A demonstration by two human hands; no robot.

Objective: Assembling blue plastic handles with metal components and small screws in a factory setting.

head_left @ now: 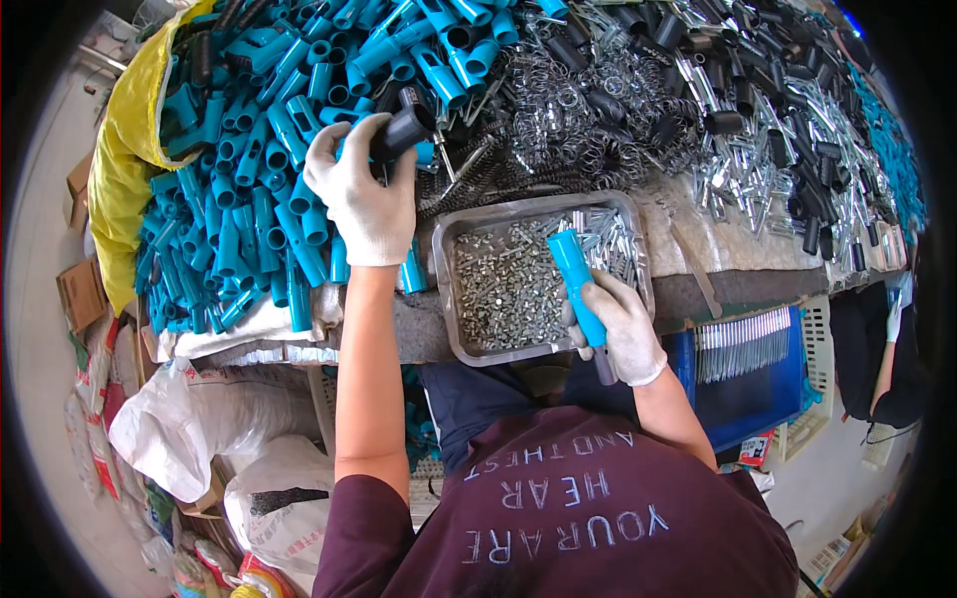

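Observation:
My left hand [364,194], in a white knit glove, has its thumb and fingers around a black cylindrical plastic part [407,132] at the edge of the heap. My right hand [626,324], gloved too, grips a teal tubular plastic handle [575,284] that stands tilted over a grey metal tray [446,289]. A dark rod-like end sticks out below that palm. Inside the tray lie many small metal pins [508,289], with longer silvery ones at its far right. Teal tubular parts [239,224] are heaped beside my left hand.
Tangled springs [598,120] lie beyond the tray, with black parts and metal rods [743,189] to their right. A flat metal strip [696,269] rests near the table edge. Below hangs a blue bin [743,409] of metal rods. Another person's gloved hand [894,319] shows far right.

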